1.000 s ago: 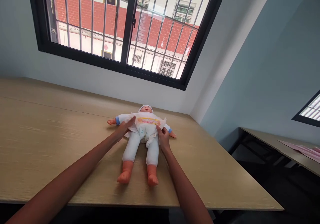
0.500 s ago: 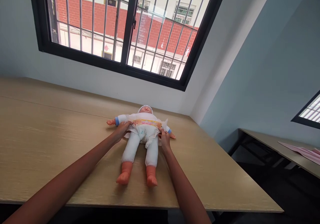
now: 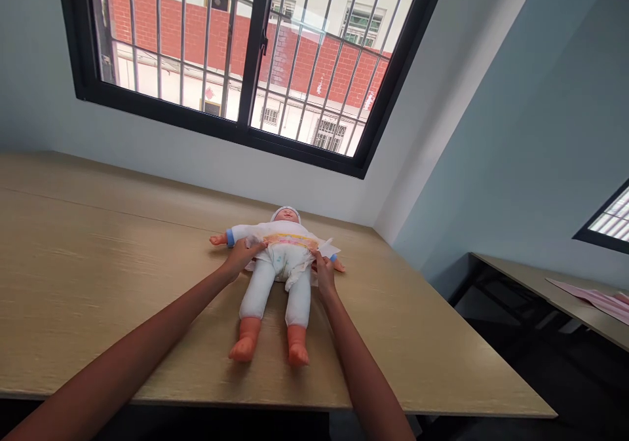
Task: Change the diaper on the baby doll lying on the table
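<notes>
A baby doll (image 3: pixel 256 288) in white clothes with blue cuffs lies on its back, its bare feet towards me. Around its hips is a white diaper (image 3: pixel 285 261) with a yellow and orange printed waistband. My left hand (image 3: pixel 242 255) pinches the diaper at its left side, near the waistband. On the other side, the fingers of my right hand (image 3: pixel 324 270) are closed on the diaper's right edge, where a white tab flares outward over the doll's sleeve. Parts of the diaper under both hands are hidden.
The doll rests on a wide wooden table (image 3: pixel 122 284), whose front edge runs close to me. Behind it stands a wall with a barred window (image 3: pixel 240 126). A second table (image 3: pixel 521 277) at the right holds a pink striped cloth (image 3: pixel 590 297).
My left hand has shifted slightly inward at the diaper's side, its fingers further over the waistband. The white tab by my right hand now spreads further out to the right.
</notes>
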Action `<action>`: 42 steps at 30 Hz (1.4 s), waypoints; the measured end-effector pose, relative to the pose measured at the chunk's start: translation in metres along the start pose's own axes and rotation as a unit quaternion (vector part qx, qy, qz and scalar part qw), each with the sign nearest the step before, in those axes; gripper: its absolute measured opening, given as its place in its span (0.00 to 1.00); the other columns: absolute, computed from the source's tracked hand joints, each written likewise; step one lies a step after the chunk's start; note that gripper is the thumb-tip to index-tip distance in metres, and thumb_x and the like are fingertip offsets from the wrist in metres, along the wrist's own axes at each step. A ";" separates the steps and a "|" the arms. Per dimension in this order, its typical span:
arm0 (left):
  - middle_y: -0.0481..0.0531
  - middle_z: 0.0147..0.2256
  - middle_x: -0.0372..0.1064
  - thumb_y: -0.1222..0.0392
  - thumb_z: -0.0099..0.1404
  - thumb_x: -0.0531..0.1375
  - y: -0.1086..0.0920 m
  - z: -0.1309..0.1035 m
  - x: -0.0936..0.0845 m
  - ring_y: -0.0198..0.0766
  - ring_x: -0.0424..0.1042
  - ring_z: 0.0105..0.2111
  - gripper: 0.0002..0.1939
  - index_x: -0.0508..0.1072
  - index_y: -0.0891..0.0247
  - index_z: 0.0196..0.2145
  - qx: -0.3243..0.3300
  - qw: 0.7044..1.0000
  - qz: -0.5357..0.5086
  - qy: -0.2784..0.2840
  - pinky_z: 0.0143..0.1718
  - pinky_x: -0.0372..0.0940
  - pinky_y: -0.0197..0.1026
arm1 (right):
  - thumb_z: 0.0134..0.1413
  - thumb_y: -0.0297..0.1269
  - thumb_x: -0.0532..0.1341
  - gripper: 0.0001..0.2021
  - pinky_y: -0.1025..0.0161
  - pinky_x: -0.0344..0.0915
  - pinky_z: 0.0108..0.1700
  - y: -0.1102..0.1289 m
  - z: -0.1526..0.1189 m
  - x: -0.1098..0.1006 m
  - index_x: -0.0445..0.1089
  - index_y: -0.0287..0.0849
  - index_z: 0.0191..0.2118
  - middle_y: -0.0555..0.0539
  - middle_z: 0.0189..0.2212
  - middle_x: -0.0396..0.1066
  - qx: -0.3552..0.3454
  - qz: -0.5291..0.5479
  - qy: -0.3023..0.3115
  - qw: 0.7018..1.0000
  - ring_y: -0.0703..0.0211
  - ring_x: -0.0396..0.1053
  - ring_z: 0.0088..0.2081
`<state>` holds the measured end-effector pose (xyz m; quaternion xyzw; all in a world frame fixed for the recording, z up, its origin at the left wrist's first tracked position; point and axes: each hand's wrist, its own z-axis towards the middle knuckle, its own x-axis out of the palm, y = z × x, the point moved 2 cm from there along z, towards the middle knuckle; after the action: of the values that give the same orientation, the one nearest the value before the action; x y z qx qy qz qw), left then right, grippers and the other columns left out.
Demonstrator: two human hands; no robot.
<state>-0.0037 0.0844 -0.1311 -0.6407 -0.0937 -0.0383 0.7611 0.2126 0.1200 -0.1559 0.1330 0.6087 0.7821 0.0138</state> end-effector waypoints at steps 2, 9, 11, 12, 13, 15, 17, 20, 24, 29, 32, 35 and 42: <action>0.53 0.29 0.75 0.46 0.45 0.68 -0.001 -0.001 0.002 0.49 0.73 0.38 0.18 0.72 0.59 0.30 0.024 1.000 0.013 -0.012 0.37 0.69 0.41 | 0.35 0.51 0.67 0.18 0.63 0.61 0.31 0.003 -0.002 0.002 0.66 0.41 0.20 0.48 0.21 0.68 -0.011 0.001 0.017 1.000 0.58 0.65 0.28; 0.54 0.37 0.75 0.38 0.48 0.65 -0.010 0.000 0.007 0.54 0.70 0.47 0.24 0.72 0.61 0.34 0.092 0.994 0.044 -0.035 0.48 0.66 0.47 | 0.37 0.55 0.67 0.24 0.60 0.65 0.42 0.017 -0.011 0.008 0.72 0.38 0.33 0.41 0.35 0.75 -0.062 0.017 0.052 0.997 0.49 0.70 0.41; 0.54 0.35 0.75 0.38 0.48 0.65 -0.014 -0.002 0.008 0.54 0.70 0.47 0.24 0.72 0.61 0.32 0.102 0.993 0.050 -0.039 0.50 0.65 0.47 | 0.38 0.57 0.67 0.25 0.60 0.66 0.41 0.020 -0.013 0.009 0.72 0.38 0.34 0.40 0.36 0.76 -0.068 0.017 0.055 0.996 0.48 0.70 0.42; 0.53 0.34 0.75 0.38 0.49 0.65 -0.016 -0.004 0.009 0.54 0.69 0.47 0.23 0.72 0.61 0.32 0.104 0.992 0.052 -0.040 0.50 0.64 0.47 | 0.38 0.57 0.67 0.25 0.60 0.66 0.42 0.021 -0.014 0.009 0.72 0.38 0.34 0.40 0.37 0.76 -0.071 0.018 0.057 0.996 0.49 0.70 0.42; 0.53 0.32 0.74 0.39 0.49 0.66 -0.017 -0.005 0.010 0.54 0.70 0.47 0.23 0.72 0.61 0.31 0.105 0.992 0.052 -0.040 0.50 0.64 0.46 | 0.39 0.57 0.66 0.25 0.60 0.66 0.42 0.023 -0.014 0.010 0.72 0.38 0.34 0.41 0.37 0.75 -0.073 0.020 0.059 0.995 0.49 0.70 0.43; 0.52 0.29 0.73 0.39 0.50 0.66 -0.019 -0.008 0.012 0.54 0.70 0.45 0.22 0.72 0.61 0.31 0.100 0.993 0.047 -0.035 0.48 0.65 0.46 | 0.39 0.57 0.67 0.24 0.61 0.66 0.44 0.024 -0.016 0.011 0.71 0.39 0.33 0.42 0.38 0.75 -0.076 0.025 0.065 0.995 0.49 0.70 0.44; 0.52 0.28 0.72 0.39 0.49 0.66 -0.020 -0.009 0.014 0.53 0.71 0.44 0.23 0.72 0.61 0.31 0.090 0.995 0.033 -0.030 0.45 0.66 0.45 | 0.38 0.57 0.67 0.23 0.61 0.66 0.44 0.025 -0.016 0.012 0.71 0.40 0.32 0.42 0.37 0.75 -0.073 0.029 0.069 0.995 0.49 0.69 0.45; 0.53 0.30 0.74 0.36 0.47 0.67 -0.018 -0.009 0.015 0.52 0.71 0.43 0.26 0.72 0.61 0.33 0.068 0.997 0.005 -0.023 0.42 0.68 0.44 | 0.38 0.55 0.67 0.22 0.61 0.66 0.42 0.025 -0.015 0.012 0.70 0.40 0.31 0.43 0.35 0.75 -0.054 0.034 0.074 0.995 0.49 0.69 0.44; 0.52 0.30 0.74 0.36 0.44 0.68 -0.016 -0.009 0.016 0.50 0.72 0.39 0.29 0.71 0.61 0.35 0.035 0.999 -0.028 -0.001 0.38 0.69 0.44 | 0.37 0.51 0.68 0.20 0.61 0.65 0.40 0.024 -0.014 0.011 0.70 0.40 0.31 0.44 0.34 0.75 -0.018 0.043 0.092 0.995 0.51 0.70 0.39; 0.50 0.24 0.71 0.44 0.47 0.70 -0.018 -0.010 0.014 0.46 0.72 0.31 0.22 0.72 0.62 0.33 -0.006 0.998 -0.039 0.047 0.32 0.67 0.42 | 0.35 0.48 0.68 0.17 0.63 0.64 0.35 0.025 -0.013 0.008 0.70 0.40 0.29 0.46 0.29 0.74 0.012 0.048 0.110 0.993 0.54 0.68 0.33; 0.51 0.25 0.72 0.48 0.46 0.70 -0.016 -0.006 0.012 0.44 0.71 0.29 0.20 0.73 0.62 0.32 -0.020 0.997 -0.039 0.065 0.29 0.66 0.41 | 0.34 0.46 0.68 0.16 0.63 0.63 0.33 0.024 -0.011 0.005 0.69 0.40 0.26 0.46 0.27 0.73 0.018 0.043 0.096 0.994 0.55 0.67 0.31; 0.52 0.28 0.73 0.49 0.47 0.69 -0.013 -0.002 0.008 0.45 0.71 0.31 0.19 0.73 0.62 0.33 -0.014 0.998 -0.038 0.053 0.33 0.68 0.42 | 0.36 0.46 0.66 0.15 0.64 0.63 0.33 0.022 -0.007 0.003 0.69 0.40 0.27 0.46 0.30 0.74 0.012 0.040 0.064 0.997 0.55 0.68 0.33; 0.51 0.24 0.71 0.50 0.48 0.69 -0.002 0.002 0.001 0.48 0.71 0.35 0.15 0.72 0.61 0.29 0.027 1.000 -0.010 0.003 0.37 0.67 0.43 | 0.38 0.51 0.65 0.19 0.61 0.67 0.36 0.005 0.000 0.000 0.70 0.39 0.30 0.43 0.31 0.75 0.002 0.012 0.032 0.999 0.53 0.70 0.34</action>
<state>-0.0031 0.0859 -0.1283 -0.6189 -0.0987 -0.0458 0.7779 0.2133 0.1184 -0.1509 0.1153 0.6084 0.7851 -0.0152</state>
